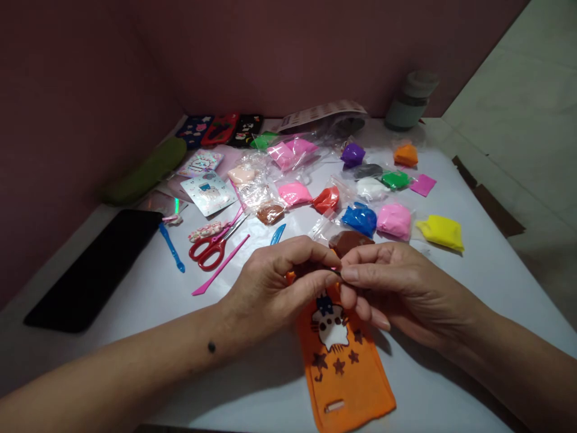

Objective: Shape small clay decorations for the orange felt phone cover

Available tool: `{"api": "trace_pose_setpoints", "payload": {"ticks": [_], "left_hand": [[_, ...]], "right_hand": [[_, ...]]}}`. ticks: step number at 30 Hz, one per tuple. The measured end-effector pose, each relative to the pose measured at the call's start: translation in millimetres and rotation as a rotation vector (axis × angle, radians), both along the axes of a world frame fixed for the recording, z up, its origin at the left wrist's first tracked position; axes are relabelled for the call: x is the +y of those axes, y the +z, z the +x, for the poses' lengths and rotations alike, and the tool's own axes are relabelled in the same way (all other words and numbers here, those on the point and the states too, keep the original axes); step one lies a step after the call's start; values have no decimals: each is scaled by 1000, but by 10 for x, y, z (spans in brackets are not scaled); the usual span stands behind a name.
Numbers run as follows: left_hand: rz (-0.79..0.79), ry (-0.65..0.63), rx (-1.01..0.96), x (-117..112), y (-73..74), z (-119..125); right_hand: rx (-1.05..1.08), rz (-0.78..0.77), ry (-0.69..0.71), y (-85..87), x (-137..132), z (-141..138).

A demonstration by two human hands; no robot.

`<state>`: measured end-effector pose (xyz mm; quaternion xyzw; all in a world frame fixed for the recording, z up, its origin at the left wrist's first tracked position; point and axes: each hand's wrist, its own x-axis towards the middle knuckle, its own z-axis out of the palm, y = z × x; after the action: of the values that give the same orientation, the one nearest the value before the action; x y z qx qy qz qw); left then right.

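Observation:
My left hand (pixel 288 279) and my right hand (pixel 401 282) meet with thumbs and fingertips pinched together. Between the fingertips shows a small dark piece (pixel 337 273), perhaps modelling clay; most of it is hidden. Below them on the table lies an orange clay-covered phone case (pixel 356 388), its far end partly behind my fingers. It carries a white cat figure (pixel 333 331) with dark outlines and a blue part, several dark brown stars (pixel 339 365) and a small slot near the close edge. Just beyond my hands is a brown clay packet (pixel 351 240).
Several coloured clay packets, including a blue one (pixel 359 219) and a yellow one (pixel 444 233), spread across the white table. Left lie red-handled scissors (pixel 210 251), a pink modelling tool (pixel 220 264), a blue tool (pixel 171 248) and a black phone-shaped slab (pixel 94 270). A jar (pixel 407 102) stands at the back right.

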<state>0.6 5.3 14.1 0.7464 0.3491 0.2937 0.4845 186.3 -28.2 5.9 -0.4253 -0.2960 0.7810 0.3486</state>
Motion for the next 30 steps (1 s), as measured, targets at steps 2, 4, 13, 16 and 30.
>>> {"api": "trace_pose_setpoints", "payload": {"ticks": [2, 4, 13, 16, 30], "left_hand": [[22, -2, 20, 6, 4, 6], [35, -3, 32, 12, 9, 15], [43, -8, 25, 12, -2, 6], [61, -3, 40, 6, 0, 1], [49, 36, 75, 18, -8, 1]], "right_hand": [[1, -2, 1, 1, -2, -1], [1, -3, 0, 2, -6, -4], [-29, 1, -10, 13, -1, 5], [-44, -4, -16, 12, 1, 12], [-102, 10, -49, 9, 23, 15]]}}
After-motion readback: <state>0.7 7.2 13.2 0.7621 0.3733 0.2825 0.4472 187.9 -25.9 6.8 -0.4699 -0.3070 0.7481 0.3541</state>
